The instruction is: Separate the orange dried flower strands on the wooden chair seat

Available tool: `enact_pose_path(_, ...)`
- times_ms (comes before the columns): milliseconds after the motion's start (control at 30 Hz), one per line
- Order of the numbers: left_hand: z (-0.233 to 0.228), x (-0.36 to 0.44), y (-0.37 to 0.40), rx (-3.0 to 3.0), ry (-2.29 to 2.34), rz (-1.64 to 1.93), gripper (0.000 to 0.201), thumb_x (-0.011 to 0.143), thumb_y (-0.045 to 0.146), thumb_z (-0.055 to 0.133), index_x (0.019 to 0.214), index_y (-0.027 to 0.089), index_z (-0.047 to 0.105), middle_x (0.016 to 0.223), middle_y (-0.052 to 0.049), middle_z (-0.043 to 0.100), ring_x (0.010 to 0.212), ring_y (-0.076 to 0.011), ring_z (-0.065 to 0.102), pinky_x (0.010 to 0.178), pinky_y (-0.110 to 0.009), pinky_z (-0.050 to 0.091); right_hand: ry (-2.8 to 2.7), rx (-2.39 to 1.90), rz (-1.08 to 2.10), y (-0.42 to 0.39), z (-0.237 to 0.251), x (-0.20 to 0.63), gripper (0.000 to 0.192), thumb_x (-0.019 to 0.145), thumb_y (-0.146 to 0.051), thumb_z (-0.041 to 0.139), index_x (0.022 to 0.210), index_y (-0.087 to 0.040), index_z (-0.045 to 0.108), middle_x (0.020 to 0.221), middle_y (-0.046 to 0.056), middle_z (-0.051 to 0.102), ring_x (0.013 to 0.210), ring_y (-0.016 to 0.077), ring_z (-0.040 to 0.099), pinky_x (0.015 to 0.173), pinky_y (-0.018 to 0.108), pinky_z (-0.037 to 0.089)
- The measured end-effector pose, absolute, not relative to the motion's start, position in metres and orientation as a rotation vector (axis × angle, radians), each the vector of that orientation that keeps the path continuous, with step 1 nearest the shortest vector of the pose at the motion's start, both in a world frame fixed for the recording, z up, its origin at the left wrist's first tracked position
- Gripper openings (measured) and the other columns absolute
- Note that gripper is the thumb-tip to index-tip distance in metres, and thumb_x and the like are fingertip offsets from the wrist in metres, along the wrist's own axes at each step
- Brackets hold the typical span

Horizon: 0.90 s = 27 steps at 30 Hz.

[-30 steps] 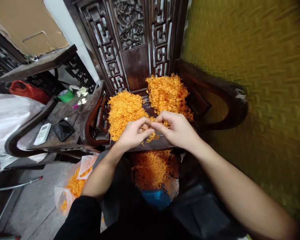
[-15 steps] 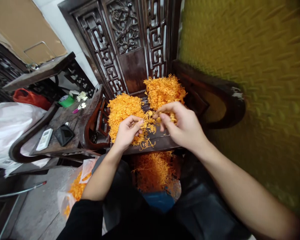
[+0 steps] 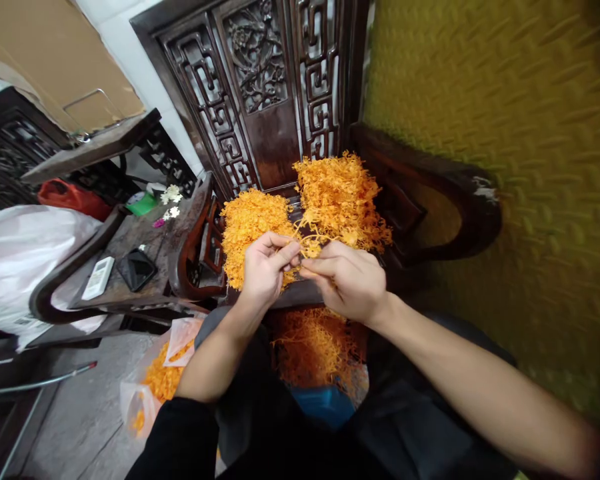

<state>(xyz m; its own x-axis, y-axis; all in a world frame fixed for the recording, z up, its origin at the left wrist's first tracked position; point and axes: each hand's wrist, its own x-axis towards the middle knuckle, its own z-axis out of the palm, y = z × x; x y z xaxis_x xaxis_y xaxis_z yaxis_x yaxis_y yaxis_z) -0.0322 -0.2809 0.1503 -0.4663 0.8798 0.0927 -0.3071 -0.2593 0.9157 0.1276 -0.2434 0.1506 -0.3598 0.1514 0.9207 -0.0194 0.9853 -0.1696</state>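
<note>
My left hand point(image 3: 267, 268) pinches a thin orange-yellow plastic-looking piece point(image 3: 310, 244) between thumb and fingers. Close beside it, my right hand point(image 3: 353, 277) has its thumb and fingers pressed together at the same piece, whose thin curved strands stick up between both hands. Fingertips hide the exact grip. Just behind the left hand is a pile of small orange pieces point(image 3: 253, 217). Another, more tangled orange pile point(image 3: 340, 193) stands behind the right hand. Both piles rest on a dark wooden chair point(image 3: 275, 143) with a carved back.
Below the seat edge, between the knees, loose orange strands point(image 3: 313, 337) lie over a blue container point(image 3: 324, 403). A plastic bag point(image 3: 130, 393) of orange pieces stands on the floor at left. The chair's curved armrest point(image 3: 487, 207) borders the right; another wooden seat point(image 3: 145, 233) holds small items.
My right hand has moved left and closed in beside my left hand, its fingers now pinched at the piece. More of the right pile shows. The view has shifted slightly.
</note>
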Motion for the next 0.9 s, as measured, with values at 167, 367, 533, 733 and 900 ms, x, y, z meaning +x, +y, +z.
enact_pose_path(167,0.145,-0.057,-0.272,0.697,1.166,1.902,0.035,0.064,0.027,0.090,0.074,0.016,0.059,0.066,0.002,0.063,0.054,-0.0058,0.053,0.050,-0.018,0.035,-2.050,0.025,0.390,-0.262,0.165,0.142,0.020,0.101,-0.026,0.059,0.083,-0.027,0.068,0.071,0.000,0.067,0.061,0.0143,0.060,0.061,0.030,0.052)
enact_pose_path(367,0.149,-0.056,-0.290,1.218,1.358,1.636,0.023,0.079,0.034,0.081,0.082,0.017,0.065,0.076,-0.001,0.068,0.066,-0.0097,0.058,0.064,-0.023,0.045,-1.846,-0.585,0.731,-0.213,0.177,0.152,0.030,0.105,-0.031,0.052,0.128,-0.023,0.068,0.102,0.007,0.076,0.069,0.0151,0.065,0.068,0.033,0.055)
enact_pose_path(533,0.149,-0.053,-0.301,1.567,1.515,1.339,0.013,0.085,0.027,0.072,0.080,0.017,0.065,0.080,-0.002,0.067,0.069,-0.0115,0.057,0.063,-0.025,0.043,-2.030,-0.857,0.913,-0.191,0.173,0.153,0.042,0.094,-0.047,0.067,0.121,-0.016,0.077,0.093,0.007,0.077,0.077,0.0199,0.067,0.071,0.033,0.051)
enact_pose_path(733,0.150,-0.050,-0.303,1.697,1.607,1.191,0.009,0.086,0.023,0.069,0.080,0.018,0.064,0.073,0.002,0.062,0.063,-0.0103,0.051,0.062,-0.025,0.041,-2.251,-0.757,0.991,-0.195,0.162,0.139,0.026,0.090,-0.042,0.072,0.083,-0.017,0.070,0.075,0.002,0.070,0.065,0.0151,0.059,0.064,0.029,0.042)
enact_pose_path(900,0.148,-0.047,-0.297,1.799,1.721,1.113,0.025,0.092,0.041,0.070,0.102,0.020,0.077,0.084,-0.002,0.069,0.073,-0.0146,0.059,0.069,-0.029,0.044,-2.103,-0.649,0.974,-0.208,0.162,0.134,0.018,0.095,-0.036,0.065,0.090,-0.019,0.067,0.087,0.003,0.071,0.078,0.0171,0.064,0.075,0.030,0.048)
